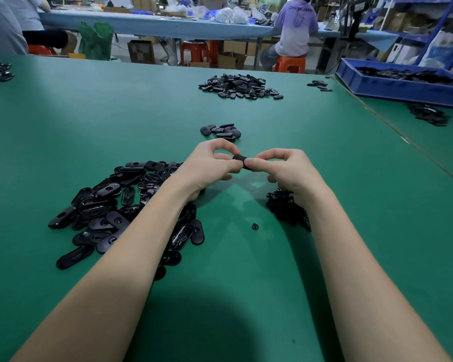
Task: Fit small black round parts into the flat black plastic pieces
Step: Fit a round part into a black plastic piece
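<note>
Both hands are up over the green table (324, 158), meeting in the middle on 1 flat piece (241, 161). The left hand (211, 167) pinches it from the left with thumb and fingertips, the right hand (285, 168) pinches it from the right, so the piece is off the table and mostly hidden by fingers. What shows of it is a black, matte, rounded end, kind of a stubby oval edge. Can't tell if a round part is already in it.

Under the left forearm there's a big heap (110, 205) of the same flat pieces: glossy black, elongated ovals, some with a round hole, some showing a ribbed inner side. Under the right wrist sits a smaller pile of round parts (283, 207), tiny and black, all tangled together. 1 stray round part (255, 226) lies alone on the table between the arms. Past the hands is a small cluster (221, 131) of ovals, and farther back a bigger mound (239, 86). A blue bin (392, 87) sits at the right.
</note>
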A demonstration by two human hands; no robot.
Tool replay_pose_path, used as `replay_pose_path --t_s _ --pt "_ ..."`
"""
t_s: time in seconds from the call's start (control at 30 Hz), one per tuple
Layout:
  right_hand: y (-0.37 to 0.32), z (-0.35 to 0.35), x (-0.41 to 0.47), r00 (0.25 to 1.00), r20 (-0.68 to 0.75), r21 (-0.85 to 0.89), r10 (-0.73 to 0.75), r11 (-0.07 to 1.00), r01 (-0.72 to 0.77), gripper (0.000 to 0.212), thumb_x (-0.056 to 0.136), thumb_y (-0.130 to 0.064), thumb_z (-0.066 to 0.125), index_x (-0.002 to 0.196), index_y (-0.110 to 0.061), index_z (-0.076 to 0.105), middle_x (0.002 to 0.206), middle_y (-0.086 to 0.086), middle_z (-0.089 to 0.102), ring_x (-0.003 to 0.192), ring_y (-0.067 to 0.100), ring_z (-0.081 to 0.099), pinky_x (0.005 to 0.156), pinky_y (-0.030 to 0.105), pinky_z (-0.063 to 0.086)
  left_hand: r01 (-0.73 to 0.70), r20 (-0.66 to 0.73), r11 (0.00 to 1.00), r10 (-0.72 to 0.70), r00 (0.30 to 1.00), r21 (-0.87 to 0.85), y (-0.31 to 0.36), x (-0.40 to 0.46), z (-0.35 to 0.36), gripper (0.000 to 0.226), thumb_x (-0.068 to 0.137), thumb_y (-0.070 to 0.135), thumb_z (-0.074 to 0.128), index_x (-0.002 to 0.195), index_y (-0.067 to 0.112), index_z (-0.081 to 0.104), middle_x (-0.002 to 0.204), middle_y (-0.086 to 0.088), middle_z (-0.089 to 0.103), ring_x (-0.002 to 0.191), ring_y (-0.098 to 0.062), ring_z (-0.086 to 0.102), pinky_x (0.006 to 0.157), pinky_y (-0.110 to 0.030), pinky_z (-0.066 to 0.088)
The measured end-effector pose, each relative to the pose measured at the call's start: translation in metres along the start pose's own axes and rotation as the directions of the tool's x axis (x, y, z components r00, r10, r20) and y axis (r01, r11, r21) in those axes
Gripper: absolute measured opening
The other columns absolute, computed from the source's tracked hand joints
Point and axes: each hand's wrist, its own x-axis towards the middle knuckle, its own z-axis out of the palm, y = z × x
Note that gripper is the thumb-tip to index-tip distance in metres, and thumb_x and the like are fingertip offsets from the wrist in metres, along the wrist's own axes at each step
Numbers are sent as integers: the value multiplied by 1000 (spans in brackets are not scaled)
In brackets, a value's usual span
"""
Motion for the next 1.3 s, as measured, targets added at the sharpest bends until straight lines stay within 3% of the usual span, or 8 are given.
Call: replay_pose_path --t_s 0.1,0.27,0.43,0.53,0.77,0.97,1.13,1.3 --pt "-1 0 2 999 32 -22 -24 999 25 22 75 -40 88 80 -23 75 68 -7 63 49 1 45 39 10 31 -5 -27 999 6 1000 49 0 -1 0 18 88 6 68 103 17 66 90 -2 76 54 3 63 39 -5 36" --pt "-1 0 5 999 39 -44 -35 998 36 15 76 -29 87 71 -23 73 62 -5 52 40 0 39 38 10 29 -3 -15 1000 3 1000 17 -1 -1 -1 17 86 3 68 96 17 72 92 -9 78 73 -12 68 48 -5 39" --pt "0 0 7 999 42 -61 -33 998 35 11 75 -26 85 73 -23 75 54 -10 51 39 1 38 38 11 29 -3 39 1000 3 999 5 -7 5 -1 17 84 3 71 93 17 74 94 -11 78 82 -17 70 91 -24 54" --pt "1 1 9 999 34 -73 -34 997 36 10 75 -25 84 73 -22 75 46 -18 51 37 -1 41 37 10 29 -7 38 1000 7 999 15 -9 6 0 17 84 3 72 95 16 74 94 -10 78 82 -17 70 101 -32 53" --pt "5 5 10 998 -3 -136 -61 989 60 13 73 -30 85 73 -23 75 65 -12 63 56 3 51 50 17 36 -17 32 998 15 999 57 -12 7 2 15 86 4 73 97 14 73 84 -6 76 73 -11 68 88 -25 53" --pt "10 8 11 996 -4 -115 -90 989 89 13 74 -27 83 70 -24 71 47 -21 56 42 -5 48 42 8 34 -26 30 992 22 999 120 -14 9 0 13 87 5 73 95 15 72 73 1 74 63 -3 67 63 -9 48" --pt "12 13 10 993 -36 -114 -112 988 108 18 68 -28 86 67 -22 69 45 -20 55 41 -3 46 41 9 35 -37 -16 981 41 999 189 -19 12 5 11 85 13 76 88 23 71 72 5 74 65 -4 65 69 -18 46" --pt "13 6 11 987 -1 33 -158 987 158 13 79 -25 85 78 -21 73 61 -15 65 51 -3 53 52 9 39 -246 18 940 249 968 236 -18 13 -3 19 85 12 74 99 24 69 84 3 76 74 -7 69 72 -18 48"
